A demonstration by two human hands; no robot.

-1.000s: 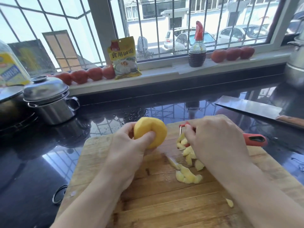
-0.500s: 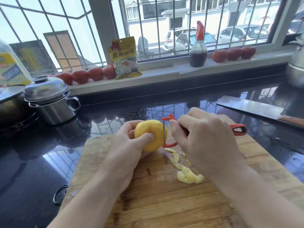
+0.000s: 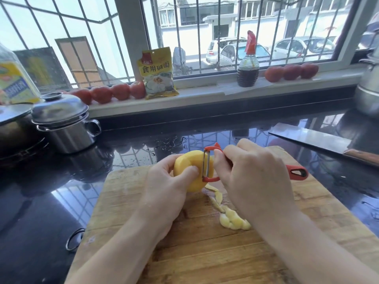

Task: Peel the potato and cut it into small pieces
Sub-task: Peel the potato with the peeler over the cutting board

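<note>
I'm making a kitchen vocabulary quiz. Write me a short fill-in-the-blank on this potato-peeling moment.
1. The left hand holds the ___.
2. The right hand holds a peeler whose handle is ___ in colour.
3. The peelings lie on the wooden ___.
4. The cleaver rests on the black ___.

Missing words: potato; red; cutting board; counter
</note>
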